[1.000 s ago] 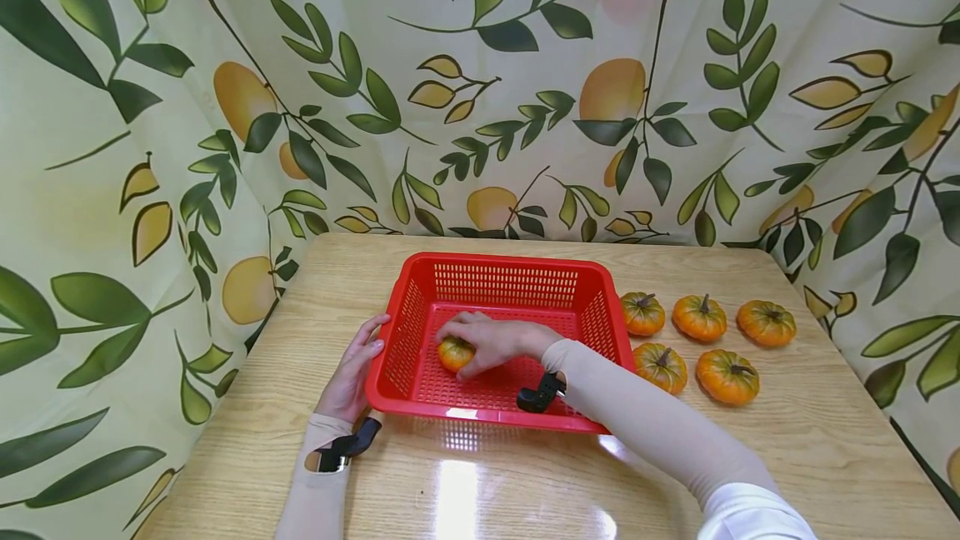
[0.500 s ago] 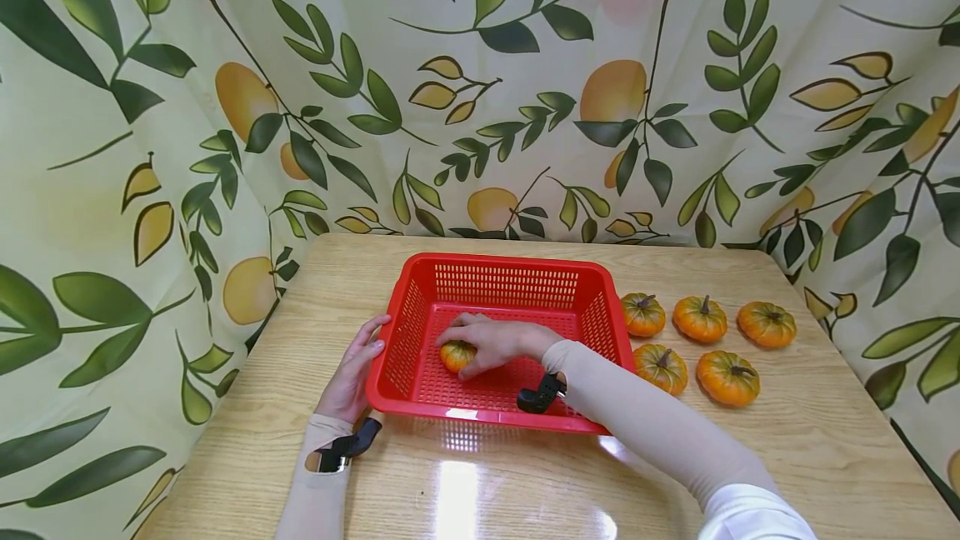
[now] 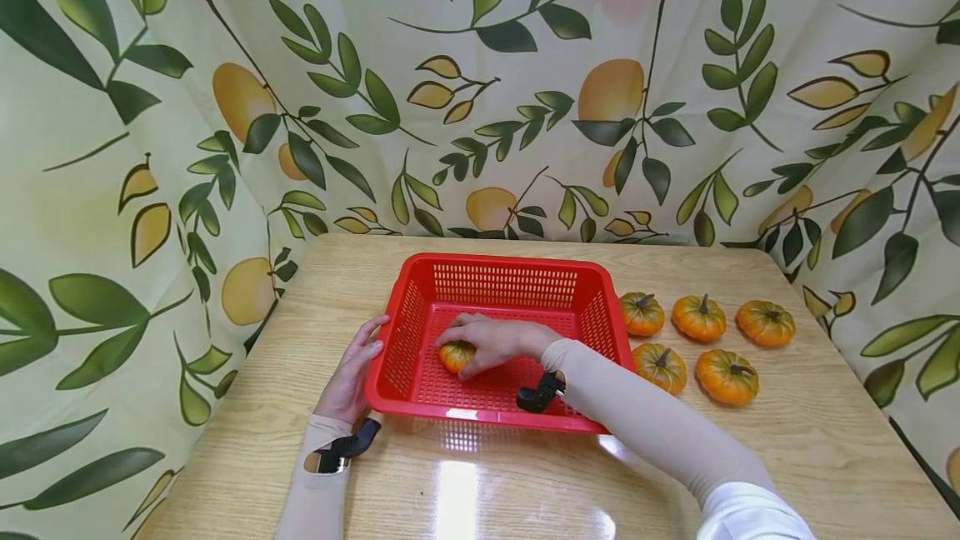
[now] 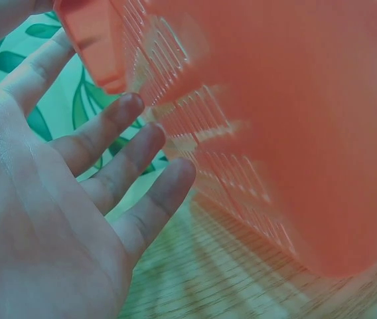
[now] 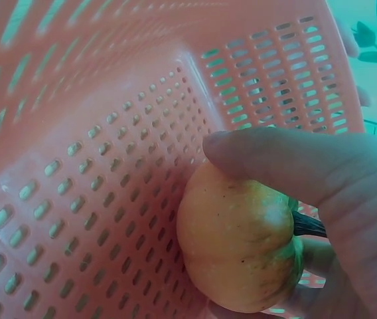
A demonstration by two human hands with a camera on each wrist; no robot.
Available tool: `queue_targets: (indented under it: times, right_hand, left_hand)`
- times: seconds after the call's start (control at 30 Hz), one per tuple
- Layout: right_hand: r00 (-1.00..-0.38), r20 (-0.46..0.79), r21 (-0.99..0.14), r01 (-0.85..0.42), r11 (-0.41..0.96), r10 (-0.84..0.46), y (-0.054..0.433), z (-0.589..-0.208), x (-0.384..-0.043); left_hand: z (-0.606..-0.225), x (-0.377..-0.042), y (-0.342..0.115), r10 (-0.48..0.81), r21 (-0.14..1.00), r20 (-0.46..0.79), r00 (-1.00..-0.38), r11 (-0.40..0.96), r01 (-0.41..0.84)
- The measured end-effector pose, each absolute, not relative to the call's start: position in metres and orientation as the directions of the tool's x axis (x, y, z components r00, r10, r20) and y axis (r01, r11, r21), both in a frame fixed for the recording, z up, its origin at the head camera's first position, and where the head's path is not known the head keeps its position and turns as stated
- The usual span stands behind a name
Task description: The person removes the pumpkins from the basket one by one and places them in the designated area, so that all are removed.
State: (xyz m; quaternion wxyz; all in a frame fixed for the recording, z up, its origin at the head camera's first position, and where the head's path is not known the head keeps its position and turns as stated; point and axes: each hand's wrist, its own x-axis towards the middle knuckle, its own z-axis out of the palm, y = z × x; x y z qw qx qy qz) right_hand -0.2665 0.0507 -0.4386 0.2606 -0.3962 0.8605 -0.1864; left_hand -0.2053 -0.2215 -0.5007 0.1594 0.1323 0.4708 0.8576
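Observation:
A small orange-and-green pumpkin (image 3: 456, 356) sits on the floor of a red plastic basket (image 3: 491, 421). My right hand (image 3: 491, 346) reaches over the basket's side and grips this pumpkin from above. In the right wrist view the thumb lies across the pumpkin (image 5: 238, 232), the other fingers curl behind it, and its dark stem points toward the palm. At the basket's left end, my left hand (image 3: 351, 376) rests its fingertips against the outside near the rim. The left wrist view shows those fingers (image 4: 132, 149) fairly straight and spread beside the slotted wall.
Several more pumpkins stand on the wooden table (image 3: 810, 440) to the basket's right, among them one pumpkin (image 3: 727, 377) at the front and another pumpkin (image 3: 766, 323) farthest right. The nearest ones are close to the basket wall. A leaf-patterned curtain (image 3: 480, 107) hangs behind the table.

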Motion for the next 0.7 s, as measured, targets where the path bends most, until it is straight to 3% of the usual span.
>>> queue_targets:
  times: [0.7]
  right_hand:
    - [-0.507,-0.332,-0.474,-0.640,0.605,-0.796,0.051,-0.428,-0.251]
  left_hand:
    - [-0.501,-0.205,-0.220,0.376,0.871,0.050,-0.925,-0.471,-0.144]
